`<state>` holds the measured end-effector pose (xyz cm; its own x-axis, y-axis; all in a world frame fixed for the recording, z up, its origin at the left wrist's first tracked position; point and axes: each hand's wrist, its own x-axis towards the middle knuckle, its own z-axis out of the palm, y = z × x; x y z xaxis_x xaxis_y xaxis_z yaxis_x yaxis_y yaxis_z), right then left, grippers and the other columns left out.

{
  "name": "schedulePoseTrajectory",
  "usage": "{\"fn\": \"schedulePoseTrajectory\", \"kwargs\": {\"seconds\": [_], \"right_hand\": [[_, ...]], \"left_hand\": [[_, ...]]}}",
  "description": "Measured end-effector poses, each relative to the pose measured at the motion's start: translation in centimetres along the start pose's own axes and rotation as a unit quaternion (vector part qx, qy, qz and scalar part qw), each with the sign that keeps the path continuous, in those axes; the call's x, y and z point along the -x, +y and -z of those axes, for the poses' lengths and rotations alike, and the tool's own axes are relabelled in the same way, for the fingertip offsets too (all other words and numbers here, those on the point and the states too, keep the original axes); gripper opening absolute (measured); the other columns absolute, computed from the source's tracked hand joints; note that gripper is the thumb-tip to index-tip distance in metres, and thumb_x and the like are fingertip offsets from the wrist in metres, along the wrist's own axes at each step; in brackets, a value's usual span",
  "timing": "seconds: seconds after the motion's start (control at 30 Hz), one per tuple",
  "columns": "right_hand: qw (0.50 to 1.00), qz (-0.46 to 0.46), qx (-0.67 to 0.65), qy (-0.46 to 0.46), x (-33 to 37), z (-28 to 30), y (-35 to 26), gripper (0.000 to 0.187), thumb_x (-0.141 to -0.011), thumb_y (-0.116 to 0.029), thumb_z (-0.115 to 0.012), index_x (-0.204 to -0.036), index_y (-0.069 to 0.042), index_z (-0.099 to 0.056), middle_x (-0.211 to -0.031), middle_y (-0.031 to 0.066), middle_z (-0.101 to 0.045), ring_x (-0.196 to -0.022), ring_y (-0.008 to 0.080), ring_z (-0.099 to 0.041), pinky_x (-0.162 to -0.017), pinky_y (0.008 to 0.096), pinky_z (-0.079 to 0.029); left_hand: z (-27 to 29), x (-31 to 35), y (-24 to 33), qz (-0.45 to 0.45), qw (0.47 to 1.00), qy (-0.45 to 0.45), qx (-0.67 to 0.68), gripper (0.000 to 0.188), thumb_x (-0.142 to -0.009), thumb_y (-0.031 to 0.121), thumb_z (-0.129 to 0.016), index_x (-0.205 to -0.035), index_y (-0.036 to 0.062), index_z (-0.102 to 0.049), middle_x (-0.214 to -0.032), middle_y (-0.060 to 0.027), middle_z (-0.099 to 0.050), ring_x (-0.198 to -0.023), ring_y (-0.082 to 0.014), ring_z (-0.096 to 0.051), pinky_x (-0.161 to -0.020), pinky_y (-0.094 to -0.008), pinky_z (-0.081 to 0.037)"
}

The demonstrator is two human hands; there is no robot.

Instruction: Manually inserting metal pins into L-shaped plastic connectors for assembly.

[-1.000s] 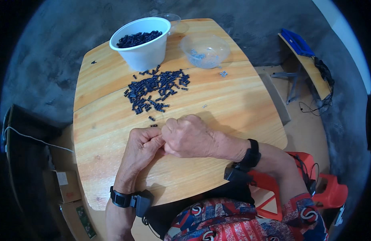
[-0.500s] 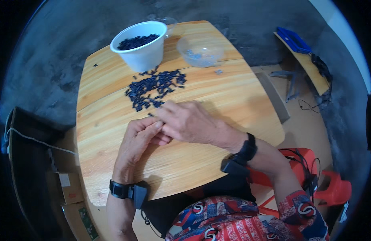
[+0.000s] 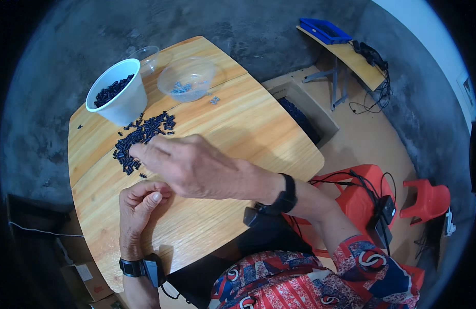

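My left hand (image 3: 141, 207) rests on the wooden table (image 3: 212, 226) near its front left, thumb pressed against curled fingers. Anything inside it is hidden. Above and to the right, my right hand (image 3: 184, 164) reaches over the near right edge of a pile of small black cylindrical parts (image 3: 140, 135). Its fingers are bent together and the tips partly hidden, so I cannot make out what they hold. One loose black part (image 3: 142, 175) lies between the pile and my left hand. Behind the pile stands a white tub (image 3: 125, 103), filled with more black parts.
A clear plastic bowl (image 3: 187, 82) holds small silvery pieces, with several more (image 3: 214, 100) beside it. Another clear container (image 3: 148, 57) is behind the tub. At right are a red chair (image 3: 346, 198) with cables, a red stool (image 3: 427, 200) and a side table with a blue tray (image 3: 325, 31).
My hands were together before; now they are apart. The right hand has moved up to the pile, while the left stays low with curled fingers. The whole view has swung to the right.
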<state>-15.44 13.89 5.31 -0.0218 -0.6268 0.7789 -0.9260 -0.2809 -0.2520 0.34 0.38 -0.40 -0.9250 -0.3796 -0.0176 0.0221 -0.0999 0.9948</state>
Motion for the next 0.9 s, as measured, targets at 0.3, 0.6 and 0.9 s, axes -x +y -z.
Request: {"fn": "schedulePoseTrajectory", "kwargs": {"seconds": [0.3,0.6,0.9], "right_hand": [[0.965,-0.148,0.211,0.057,3.7,13.5,5.0,0.025,-0.085,-0.003,-0.058,-0.110,-0.004,-0.065,-0.087,0.0090,-0.067,-0.056,0.0117,-0.058,-0.056,0.0250,-0.051],[0.804,-0.398,0.433,-0.094,18.5,24.3,19.7,0.038,-0.081,-0.006,-0.058,-0.119,-0.008,-0.061,-0.107,0.0177,-0.065,-0.088,0.0337,-0.066,-0.076,0.0386,-0.052],[0.875,-0.479,0.065,-0.019,10.4,20.9,13.4,0.035,-0.083,-0.010,-0.058,-0.117,-0.003,-0.062,-0.102,0.0117,-0.068,-0.081,0.0169,-0.066,-0.070,0.0284,-0.053]], "left_hand": [[0.2,-0.2,0.0,-0.092,0.985,-0.029,-0.143,0.026,-0.077,0.020,-0.076,-0.093,0.0002,-0.071,-0.095,-0.0114,-0.070,-0.100,-0.0252,-0.062,-0.089,-0.0358,-0.046],[-1.0,-1.2,0.1,-0.141,0.960,-0.070,-0.233,0.036,-0.076,0.027,-0.077,-0.102,0.0019,-0.069,-0.107,-0.0138,-0.067,-0.120,-0.0334,-0.053,-0.102,-0.0417,-0.038],[0.3,-1.7,-0.1,-0.165,0.892,-0.044,-0.419,0.045,-0.081,0.038,-0.069,-0.108,0.0025,-0.067,-0.124,-0.0168,-0.060,-0.127,-0.0352,-0.047,-0.109,-0.0469,-0.031]]}}
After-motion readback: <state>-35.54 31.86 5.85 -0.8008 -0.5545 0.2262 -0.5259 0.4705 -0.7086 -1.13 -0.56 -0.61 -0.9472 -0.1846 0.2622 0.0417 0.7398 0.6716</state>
